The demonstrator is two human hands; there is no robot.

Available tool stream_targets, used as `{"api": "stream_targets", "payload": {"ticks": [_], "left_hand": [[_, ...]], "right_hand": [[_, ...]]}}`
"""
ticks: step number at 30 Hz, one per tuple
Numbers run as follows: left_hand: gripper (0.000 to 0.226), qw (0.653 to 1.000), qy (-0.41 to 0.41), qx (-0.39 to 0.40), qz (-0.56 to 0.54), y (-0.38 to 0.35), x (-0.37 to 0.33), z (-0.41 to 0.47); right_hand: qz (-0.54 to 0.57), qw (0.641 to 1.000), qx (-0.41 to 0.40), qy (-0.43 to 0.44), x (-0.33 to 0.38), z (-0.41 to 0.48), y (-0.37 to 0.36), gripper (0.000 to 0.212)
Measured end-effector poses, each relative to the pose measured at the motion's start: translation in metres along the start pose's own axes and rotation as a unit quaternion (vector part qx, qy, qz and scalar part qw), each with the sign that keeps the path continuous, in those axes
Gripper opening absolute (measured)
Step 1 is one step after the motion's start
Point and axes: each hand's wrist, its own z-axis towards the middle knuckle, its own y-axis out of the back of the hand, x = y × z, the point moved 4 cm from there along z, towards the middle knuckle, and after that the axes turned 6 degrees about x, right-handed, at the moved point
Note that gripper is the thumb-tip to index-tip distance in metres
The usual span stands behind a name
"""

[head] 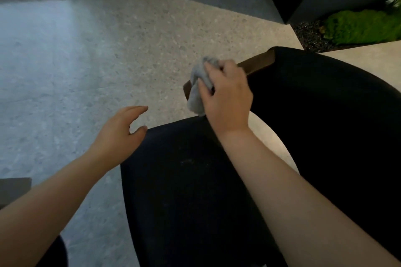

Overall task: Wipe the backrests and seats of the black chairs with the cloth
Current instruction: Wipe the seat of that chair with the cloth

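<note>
One cloth (pixel 198 84) bunched in right grip (pixel 227 95), against wooden armrest (pixel 256 63); left grip (pixel 118 134) loose, empty.

Commercial lobby or lounge interior: speckled terrazzo floor (pixel 130 39), black upholstered chair (pixel 325 104), and a moss planter bed (pixel 358 26).

bare left hand (pixel 117 134), bare right hand (pixel 227 97); left forearm (pixel 54 191), right forearm (pixel 282 180) uncovered to frame edge.
</note>
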Motion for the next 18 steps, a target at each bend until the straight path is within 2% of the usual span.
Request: {"api": "stream_targets", "payload": {"ticks": [3,5,6,8,10,11,13,15,17,18], "left_hand": [[0.051,1.000,0.003,0.004,0.005,0.007,0.006,-0.003],[0.050,1.000,0.003,0.010,0.008,0.009,0.009,-0.004],[0.050,1.000,0.003,0.011,0.008,0.009,0.009,-0.004],[0.049,1.000,0.001,0.009,0.003,0.009,0.008,-0.003],[0.049,1.000,-0.005,0.009,0.000,0.006,0.004,-0.002],[0.049,1.000,-0.010,0.010,0.001,0.004,0.001,0.000],[0.050,1.000,-0.021,0.013,0.001,0.000,-0.009,0.003],[0.050,0.999,-0.034,0.008,0.002,-0.001,-0.020,0.007],[0.049,0.999,-0.050,0.001,0.007,-0.002,-0.032,0.013],[0.049,0.998,-0.058,0.000,0.011,-0.003,-0.038,0.016]], "right_hand": [[0.006,0.989,0.111,0.094,0.013,-0.025,-0.027,0.029],[0.021,0.982,0.150,0.109,0.011,-0.039,-0.029,0.028],[0.037,0.986,0.125,0.101,0.006,-0.041,-0.021,0.028],[0.044,0.997,-0.002,0.063,-0.012,-0.039,0.008,0.029],[0.031,0.987,-0.154,-0.037,-0.038,-0.028,0.040,0.030],[0.044,0.973,-0.205,-0.096,-0.049,-0.024,0.047,0.028],[0.083,0.957,-0.238,-0.145,-0.056,-0.024,0.040,0.024],[0.116,0.963,-0.195,-0.145,-0.054,-0.036,0.012,0.019],[0.157,0.963,-0.042,-0.214,-0.059,-0.063,-0.027,0.019],[0.174,0.947,0.045,-0.264,-0.064,-0.083,-0.046,0.022]]}}
